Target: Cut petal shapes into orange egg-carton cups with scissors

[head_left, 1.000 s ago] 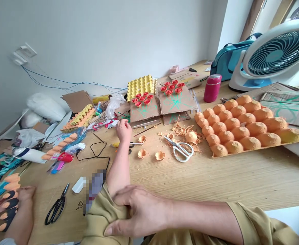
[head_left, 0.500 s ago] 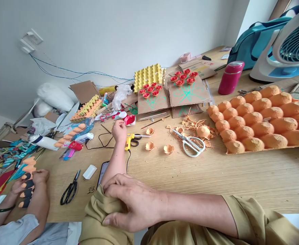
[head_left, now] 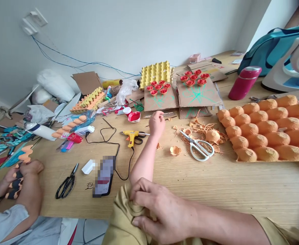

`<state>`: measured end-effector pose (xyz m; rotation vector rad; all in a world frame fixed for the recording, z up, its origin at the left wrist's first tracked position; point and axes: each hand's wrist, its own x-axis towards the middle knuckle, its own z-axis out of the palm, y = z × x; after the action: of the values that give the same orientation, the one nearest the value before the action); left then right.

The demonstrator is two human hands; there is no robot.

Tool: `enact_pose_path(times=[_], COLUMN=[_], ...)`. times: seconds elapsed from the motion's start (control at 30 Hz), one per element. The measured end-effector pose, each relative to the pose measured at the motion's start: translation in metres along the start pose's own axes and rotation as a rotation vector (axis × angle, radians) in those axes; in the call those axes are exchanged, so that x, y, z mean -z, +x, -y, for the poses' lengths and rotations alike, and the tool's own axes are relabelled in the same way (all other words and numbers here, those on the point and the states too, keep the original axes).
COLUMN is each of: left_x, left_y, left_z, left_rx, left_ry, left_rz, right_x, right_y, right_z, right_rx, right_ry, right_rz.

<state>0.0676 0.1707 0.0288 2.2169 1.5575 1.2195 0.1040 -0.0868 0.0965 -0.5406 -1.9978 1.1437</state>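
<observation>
My left hand (head_left: 157, 120) reaches forward over the table, its fingers curled together; what they hold, if anything, is too small to make out. It is just in front of the left cardboard panel (head_left: 160, 101), beside a thin brown stick. My right hand (head_left: 162, 209) grips the rolled olive sleeve (head_left: 122, 212) of my left arm. A small orange cup-shaped flower (head_left: 175, 151) lies right of my left forearm, and another is partly hidden behind the forearm. The yellow glue gun (head_left: 131, 136) and a red paint cup (head_left: 134, 117) are to the left.
White-handled scissors (head_left: 202, 149) lie by orange scraps (head_left: 212, 136) and an orange egg tray (head_left: 267, 132). Red flowers (head_left: 190, 82) top the right panel. Black scissors (head_left: 67, 183) and a phone (head_left: 105, 177) are at left. Another person's hands (head_left: 32, 167) hold an orange-and-black strip (head_left: 16, 183).
My left hand has moved right, from beside the red paint cup to the front of the left panel. My right hand has shifted right with the sleeve. The view has turned slightly.
</observation>
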Motion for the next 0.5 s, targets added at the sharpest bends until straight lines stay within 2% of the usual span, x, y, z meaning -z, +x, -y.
enact_pose_path(times=[0.1,0.2,0.27,0.33,0.4,0.5], left_x=[-0.021,-0.025,-0.02,-0.012,-0.001,0.02], left_y=[0.0,0.003,0.006,0.011,0.017,0.019], left_z=[-0.02,-0.022,-0.017,-0.01,-0.005,0.0], left_rx=[-0.061,-0.067,-0.044,-0.01,0.008,0.009], left_ry=[-0.017,-0.025,-0.039,-0.064,-0.1,-0.153], left_rz=[0.068,0.121,0.129,0.118,0.107,0.078], right_x=[0.008,0.012,0.01,0.004,0.0,0.006], right_y=[-0.013,-0.015,-0.013,-0.011,-0.01,-0.01], right_z=[0.006,0.008,0.006,-0.001,-0.011,-0.025], right_rx=[-0.123,-0.136,-0.118,-0.162,-0.207,-0.037], right_ry=[-0.014,0.026,0.095,0.085,0.051,-0.161], right_rz=[-0.068,-0.153,-0.113,-0.087,0.042,0.024])
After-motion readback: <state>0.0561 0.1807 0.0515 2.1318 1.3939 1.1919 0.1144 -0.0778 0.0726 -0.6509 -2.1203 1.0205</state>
